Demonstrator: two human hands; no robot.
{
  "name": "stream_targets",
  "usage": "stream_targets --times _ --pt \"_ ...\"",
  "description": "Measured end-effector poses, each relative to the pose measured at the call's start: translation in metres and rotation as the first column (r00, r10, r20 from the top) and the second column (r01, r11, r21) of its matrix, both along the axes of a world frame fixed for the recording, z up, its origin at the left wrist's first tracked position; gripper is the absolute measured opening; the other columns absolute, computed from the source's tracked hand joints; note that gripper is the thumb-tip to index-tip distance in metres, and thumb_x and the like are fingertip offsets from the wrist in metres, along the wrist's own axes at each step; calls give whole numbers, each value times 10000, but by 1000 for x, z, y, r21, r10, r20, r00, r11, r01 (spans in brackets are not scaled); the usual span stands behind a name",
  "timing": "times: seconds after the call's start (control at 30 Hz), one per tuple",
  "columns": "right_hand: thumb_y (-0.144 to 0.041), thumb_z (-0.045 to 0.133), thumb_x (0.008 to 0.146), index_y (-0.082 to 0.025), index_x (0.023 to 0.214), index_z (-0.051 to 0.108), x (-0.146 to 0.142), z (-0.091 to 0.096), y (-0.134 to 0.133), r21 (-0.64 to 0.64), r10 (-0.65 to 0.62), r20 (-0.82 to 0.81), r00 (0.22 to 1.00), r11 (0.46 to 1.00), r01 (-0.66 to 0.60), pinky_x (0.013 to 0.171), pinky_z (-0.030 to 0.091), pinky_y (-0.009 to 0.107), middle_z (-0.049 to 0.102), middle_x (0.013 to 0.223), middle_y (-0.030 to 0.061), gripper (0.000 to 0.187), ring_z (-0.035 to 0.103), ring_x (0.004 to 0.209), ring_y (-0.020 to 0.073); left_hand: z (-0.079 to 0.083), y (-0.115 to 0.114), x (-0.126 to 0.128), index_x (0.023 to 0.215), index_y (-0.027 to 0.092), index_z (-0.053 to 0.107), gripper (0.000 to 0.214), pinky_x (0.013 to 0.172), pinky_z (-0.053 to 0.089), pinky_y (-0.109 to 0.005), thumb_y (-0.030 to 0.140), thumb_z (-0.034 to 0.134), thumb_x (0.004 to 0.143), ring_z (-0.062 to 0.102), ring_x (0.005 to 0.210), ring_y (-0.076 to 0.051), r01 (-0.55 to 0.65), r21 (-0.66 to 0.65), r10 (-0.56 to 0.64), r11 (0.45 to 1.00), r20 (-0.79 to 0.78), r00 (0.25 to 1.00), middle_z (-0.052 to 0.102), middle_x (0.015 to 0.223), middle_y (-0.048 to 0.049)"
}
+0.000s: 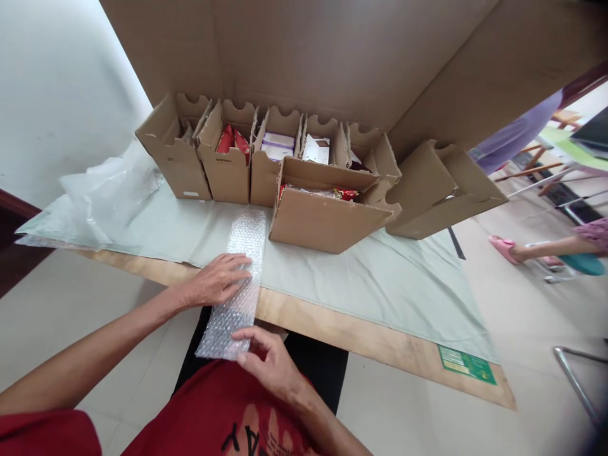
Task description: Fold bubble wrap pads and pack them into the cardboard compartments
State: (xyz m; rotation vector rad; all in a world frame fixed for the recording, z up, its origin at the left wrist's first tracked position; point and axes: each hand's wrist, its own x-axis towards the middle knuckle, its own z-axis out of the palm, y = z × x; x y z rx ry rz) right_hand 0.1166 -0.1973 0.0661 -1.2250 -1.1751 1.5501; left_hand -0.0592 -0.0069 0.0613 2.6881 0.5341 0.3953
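Clear bubble-wrap strip (pixel 240 278): laid lengthwise across the near edge of the table, far end on the cloth, near end hanging over the edge toward the lap.

A large brown cardboard sheet (pixel 332 57) is stood behind everything. The light wooden table board (pixel 332 326) is mostly covered by a pale green cloth (pixel 380 285). A crumpled clear plastic sheet (pixel 109 190) is seen at far left. A row of small brown cardboard boxes (pixel 228 171) is lined up along the back; red packets (pixel 228 139) are visible in one. A wider open cardboard box (pixel 323 221) is set in front, just beside the strip's far end.

The left hand (pixel 218 278) is laid flat on the strip, fingers extended. The near end is pinched by the right hand (pixel 270 361), fingers curled.
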Motion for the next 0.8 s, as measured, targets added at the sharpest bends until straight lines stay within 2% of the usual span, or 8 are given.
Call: stream_targets --times 0.1,0.2,0.3,0.4,0.47,0.6,0.7,0.8 --pt "-490 764 818 -225 1138 738 7 17 16 -67 -11 -304 953 998 -10 695 464 284 662 778 -2 417 560 659 132 6 2 -3 1154 191 740 320 1063 501 -484 153 532 914 626 1226 -273 -18 -174 37 985 107 994 699 1269 -139" --pt "-477 796 797 -239 1188 719 12 33 37 -63 -58 -502 863 998 31 767 505 305 739 946 47 464 655 785 170 11 3 -13 1139 187 751 290 1020 521 -423 271 561 936 666 1133 -248 -88 -471 210 877 213 954 729 1168 -122" --pt "-415 788 809 -247 1216 713 14 42 60 -67 -104 -593 798 995 80 778 531 302 751 1087 76 447 686 1007 219 13 1 -27 1196 200 747 413 1052 495 -443 485 569 956 655 1198 -295 -77 -776 418 626 251 873 725 1265 -130" --pt "-371 768 821 -247 1221 712 13 43 82 -92 -152 -627 764 988 120 777 545 298 756 1159 80 423 665 1153 239 10 -6 -33 1273 185 717 715 1044 491 -484 749 447 926 664 1190 -343 106 -931 523 350 288 802 739 1245 -157" --pt "-353 760 823 -242 1206 712 13 38 96 -124 -189 -628 755 982 143 775 545 293 759 1187 78 402 667 1162 236 7 -12 -29 1318 166 673 813 1017 499 -471 812 513 851 681 1132 -336 155 -953 586 262 285 759 749 1172 -159" --pt "-324 765 802 -223 1157 696 13 21 119 -215 -281 -597 752 959 187 768 541 291 764 1192 79 375 674 1154 236 -1 -19 -10 1419 160 541 774 820 511 -323 507 776 768 663 844 -190 -126 -952 736 280 128 665 685 873 -15" --pt "-304 770 790 -234 1169 641 13 10 128 -267 -339 -571 747 938 222 760 539 307 765 1190 88 407 678 1144 244 -5 -21 5 1444 120 498 719 675 463 -276 404 681 810 563 669 -134 -312 -883 796 350 104 597 564 726 54" --pt "-287 774 785 -259 1329 519 12 4 131 -291 -377 -549 746 923 252 755 540 322 766 1179 93 601 689 1119 250 -7 -23 15 1481 103 456 704 676 461 -279 352 603 840 557 656 -134 -443 -780 813 441 139 565 572 727 50"
